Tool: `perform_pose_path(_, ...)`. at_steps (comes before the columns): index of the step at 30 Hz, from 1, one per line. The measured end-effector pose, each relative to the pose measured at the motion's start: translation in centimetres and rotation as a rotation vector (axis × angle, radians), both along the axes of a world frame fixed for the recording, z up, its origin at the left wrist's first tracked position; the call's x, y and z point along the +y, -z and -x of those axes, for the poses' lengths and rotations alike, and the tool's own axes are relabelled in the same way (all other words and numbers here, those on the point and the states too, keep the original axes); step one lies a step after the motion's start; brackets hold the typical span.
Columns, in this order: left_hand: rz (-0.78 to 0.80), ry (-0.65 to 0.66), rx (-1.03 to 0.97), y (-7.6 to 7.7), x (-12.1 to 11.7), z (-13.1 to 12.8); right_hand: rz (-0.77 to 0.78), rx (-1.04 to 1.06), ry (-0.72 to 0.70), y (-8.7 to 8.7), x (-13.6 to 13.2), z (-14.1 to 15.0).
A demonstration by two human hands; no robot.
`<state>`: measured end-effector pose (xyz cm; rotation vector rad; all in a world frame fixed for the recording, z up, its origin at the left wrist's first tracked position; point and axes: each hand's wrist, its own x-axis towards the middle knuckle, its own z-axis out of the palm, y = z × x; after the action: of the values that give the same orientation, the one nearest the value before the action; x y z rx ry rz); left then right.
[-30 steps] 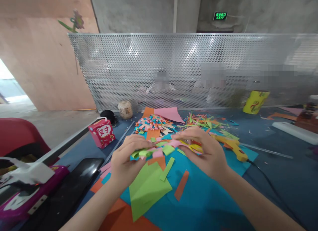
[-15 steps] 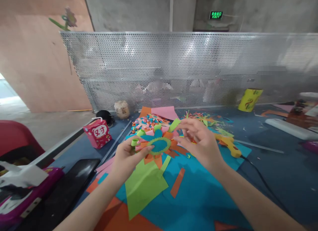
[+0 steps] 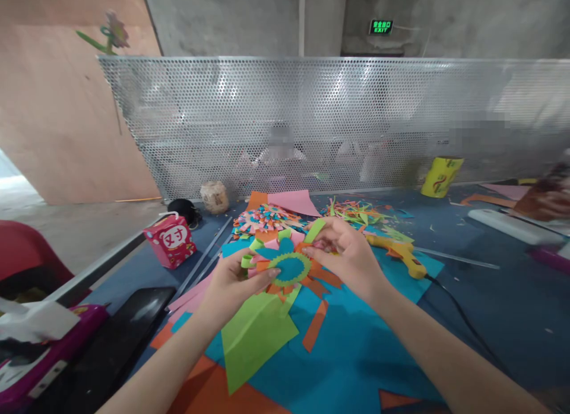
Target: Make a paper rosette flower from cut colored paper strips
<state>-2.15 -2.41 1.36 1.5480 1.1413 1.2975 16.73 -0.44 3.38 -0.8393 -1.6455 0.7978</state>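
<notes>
A paper flower point(image 3: 290, 269) with a blue centre, a scalloped green ring and looped strips in orange, pink, green and blue is held up between my hands. My left hand point(image 3: 236, 280) pinches its left side, thumb on the ring. At its right edge, my right hand point(image 3: 345, 250) has thumb and fingers closed around a light green strip point(image 3: 315, 231); the rest of its grip is partly hidden. Beneath lie a green sheet point(image 3: 253, 343), an orange strip point(image 3: 315, 326) and a large blue sheet point(image 3: 347, 354).
Behind the flower sit a pile of curled paper loops point(image 3: 267, 218) and thin paper scraps point(image 3: 356, 211). A yellow glue gun point(image 3: 407, 256) with a black cord lies right. Left are a pink box point(image 3: 170, 240), a black phone-like slab point(image 3: 129, 325) and a purple power strip point(image 3: 57, 357). A perforated metal screen point(image 3: 249, 117) closes the back.
The flower was edge-on between both hands and now shows its ringed face. My right hand has moved onto a green strip at its upper right edge. The view has shifted slightly right.
</notes>
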Motion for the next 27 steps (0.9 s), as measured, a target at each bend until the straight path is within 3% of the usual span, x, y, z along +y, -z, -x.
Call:
perform_pose_path(3, -0.062, -0.044, 0.030, -0.1, 0.2, 0.0, -0.060, 0.007, 0.005, 0.3, -0.1, -0.1)
perform_pose_path(6, -0.080, -0.178, 0.095, 0.1, 0.6, 0.3, -0.328, -0.073, 0.143, 0.6, -0.1, -0.4)
perform_pose_path(8, 0.046, -0.231, 0.068, 0.4, 0.7, 0.3, -0.642, -0.236, 0.236, 0.7, -0.2, -0.7)
perform_pose_path(11, 0.354, -0.124, -0.204, 0.2, 0.5, 0.0, -1.081, -0.471, 0.239, 0.5, -0.7, -1.2)
perform_pose_path(14, 0.544, -0.035, -0.524, -0.6, 0.1, -0.5, -1.295, -0.580, 0.176, 0.2, -1.3, -1.4)
perform_pose_path(17, 0.478, -0.045, -0.624, -1.4, -0.3, -0.7, -1.366, -0.628, 0.155, 0.0, -1.6, -1.5)
perform_pose_path(27, 0.205, -0.049, -0.510, -1.0, -0.7, -0.6, -1.320, -0.696, 0.160, 0.8, -1.0, -1.5)
